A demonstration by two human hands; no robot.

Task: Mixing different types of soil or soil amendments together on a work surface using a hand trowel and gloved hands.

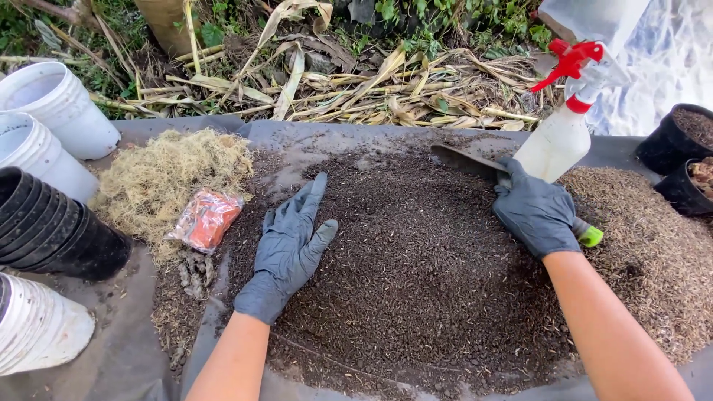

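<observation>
Kneeling over a dark heap of potting mix (416, 260) on grey sheeting (126, 356), the person's gloved right hand (536, 214) is clamped on a green-handled trowel (475, 165) whose blade lies atop the heap's far edge. The left hand (288, 245) rests flat, fingers spread, on the mix. The mix looks mostly blended, while the stacked black pots (52, 230), left of that flat hand, remain unfilled.

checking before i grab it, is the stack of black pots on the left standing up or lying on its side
Lying on its side: the stack of black pots rests tipped on the grey sheet, its nested rims facing left, beside the white buckets.
</observation>
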